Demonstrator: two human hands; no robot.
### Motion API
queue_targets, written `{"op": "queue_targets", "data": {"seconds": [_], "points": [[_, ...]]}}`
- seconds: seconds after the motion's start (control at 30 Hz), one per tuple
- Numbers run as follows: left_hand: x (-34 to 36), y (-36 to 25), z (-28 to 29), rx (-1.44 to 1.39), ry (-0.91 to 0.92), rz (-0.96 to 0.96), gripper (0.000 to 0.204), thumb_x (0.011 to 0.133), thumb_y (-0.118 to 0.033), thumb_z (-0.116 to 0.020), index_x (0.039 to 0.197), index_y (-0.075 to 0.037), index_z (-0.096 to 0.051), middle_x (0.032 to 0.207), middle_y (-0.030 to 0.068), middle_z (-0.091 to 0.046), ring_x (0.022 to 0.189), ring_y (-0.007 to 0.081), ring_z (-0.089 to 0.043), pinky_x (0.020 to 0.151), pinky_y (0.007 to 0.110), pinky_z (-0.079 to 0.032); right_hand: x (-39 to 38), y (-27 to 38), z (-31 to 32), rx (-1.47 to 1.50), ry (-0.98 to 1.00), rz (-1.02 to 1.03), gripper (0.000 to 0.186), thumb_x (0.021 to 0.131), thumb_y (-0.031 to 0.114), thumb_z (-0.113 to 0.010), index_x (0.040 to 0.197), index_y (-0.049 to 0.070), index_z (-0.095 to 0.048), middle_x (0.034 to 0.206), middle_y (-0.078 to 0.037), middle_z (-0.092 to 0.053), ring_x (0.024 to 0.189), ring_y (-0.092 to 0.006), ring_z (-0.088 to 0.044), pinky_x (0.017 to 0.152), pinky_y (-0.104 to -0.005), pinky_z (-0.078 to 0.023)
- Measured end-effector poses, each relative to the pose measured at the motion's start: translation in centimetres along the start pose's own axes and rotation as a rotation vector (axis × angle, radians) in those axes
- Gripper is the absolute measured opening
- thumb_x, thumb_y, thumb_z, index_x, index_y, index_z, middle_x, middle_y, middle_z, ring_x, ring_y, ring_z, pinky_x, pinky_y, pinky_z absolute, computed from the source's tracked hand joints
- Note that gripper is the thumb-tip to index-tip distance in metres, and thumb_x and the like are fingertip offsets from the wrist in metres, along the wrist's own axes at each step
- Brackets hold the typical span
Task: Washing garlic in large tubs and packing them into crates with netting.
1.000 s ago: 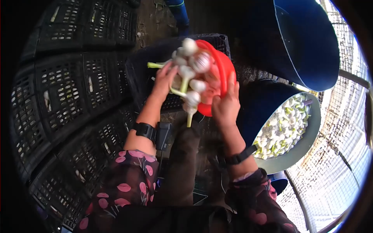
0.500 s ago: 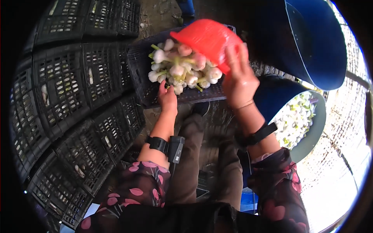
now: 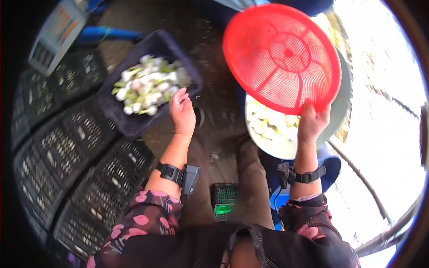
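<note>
Head view: red perforated basket (image 3: 282, 57) gripped at lower rim by right hand (image 3: 313, 121), tilted with underside shown, raised above pale tub (image 3: 342, 114) of white flower buds, apparently so water can drain. Left hand (image 3: 182, 112) released, fingers loosely curled, nothing grasped, beside near corner of dark crate (image 3: 134, 127). Crate heaped with white buds (image 3: 149, 89). Empty black crates (image 3: 67, 156) stacked at left.

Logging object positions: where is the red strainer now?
Upper right of the head view: the red strainer is held by its lower rim in the right hand, over the basin.
</note>
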State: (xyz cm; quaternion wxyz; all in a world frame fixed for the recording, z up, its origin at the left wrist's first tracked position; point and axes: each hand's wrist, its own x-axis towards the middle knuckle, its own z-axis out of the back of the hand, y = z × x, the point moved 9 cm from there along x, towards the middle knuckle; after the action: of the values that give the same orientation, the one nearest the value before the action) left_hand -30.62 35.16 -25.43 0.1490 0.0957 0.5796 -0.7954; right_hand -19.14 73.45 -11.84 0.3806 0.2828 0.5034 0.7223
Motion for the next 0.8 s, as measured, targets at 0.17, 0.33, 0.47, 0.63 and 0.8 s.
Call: {"op": "queue_targets", "data": {"seconds": [0.17,0.33,0.47,0.63,0.8], "points": [[-8.5,-6.1,-19.8,0.096,0.566,-0.212,0.031,0.081,0.000,-0.051,0.112,0.001,-0.054,0.110,0.0166,-0.055,0.102,0.0274,-0.056,0.088,0.033,-0.044,2.0,-4.6,17.9,-0.988,-0.051,0.061,0.054,0.075,0.005,-0.055,0.128,0.017,-0.047,0.110,-0.019,-0.058,0.083,-0.0321,-0.064,0.071,-0.0359,-0.051],[-6.5,5.8,-26.2,0.575,0.416,0.090,0.057,0.078,-0.023,-0.058,0.132,-0.011,-0.041,0.129,0.0246,-0.037,0.122,0.0379,-0.035,0.102,0.039,-0.031,1.3,-16.7,19.0,-1.372,0.225,-0.268,0.086,0.069,0.015,-0.057,0.143,0.032,-0.017,0.133,-0.029,-0.035,0.087,-0.0414,-0.060,0.074,-0.0441,-0.051],[-4.5,12.7,-26.4,0.335,0.329,0.393,0.061,0.078,-0.038,-0.063,0.129,-0.012,-0.043,0.122,0.0200,-0.051,0.107,0.0346,-0.053,0.090,0.041,-0.043,1.1,-27.5,20.9,-1.094,0.318,-0.806,0.082,0.068,0.013,-0.054,0.142,0.019,-0.020,0.118,-0.025,-0.052,0.100,-0.0394,-0.057,0.085,-0.0435,-0.046],[-9.4,15.1,-32.7,0.292,0.438,0.463,0.076,0.070,-0.050,-0.068,0.128,-0.006,-0.043,0.121,0.0207,-0.053,0.113,0.0325,-0.051,0.095,0.038,-0.040,-2.6,-38.0,21.2,-0.195,0.382,-0.784,0.045,0.068,0.004,-0.050,0.114,0.000,-0.050,0.097,-0.006,-0.057,0.086,-0.0191,-0.057,0.075,-0.0291,-0.048],[-12.1,16.0,-35.7,0.228,0.568,0.520,0.086,0.074,-0.049,-0.066,0.136,0.000,-0.030,0.133,0.0192,-0.043,0.120,0.0291,-0.045,0.098,0.036,-0.038,-6.1,-38.7,16.4,0.043,0.530,-1.037,0.038,0.072,0.004,-0.049,0.110,0.001,-0.052,0.096,-0.006,-0.057,0.082,-0.0178,-0.058,0.069,-0.0303,-0.051]]}}
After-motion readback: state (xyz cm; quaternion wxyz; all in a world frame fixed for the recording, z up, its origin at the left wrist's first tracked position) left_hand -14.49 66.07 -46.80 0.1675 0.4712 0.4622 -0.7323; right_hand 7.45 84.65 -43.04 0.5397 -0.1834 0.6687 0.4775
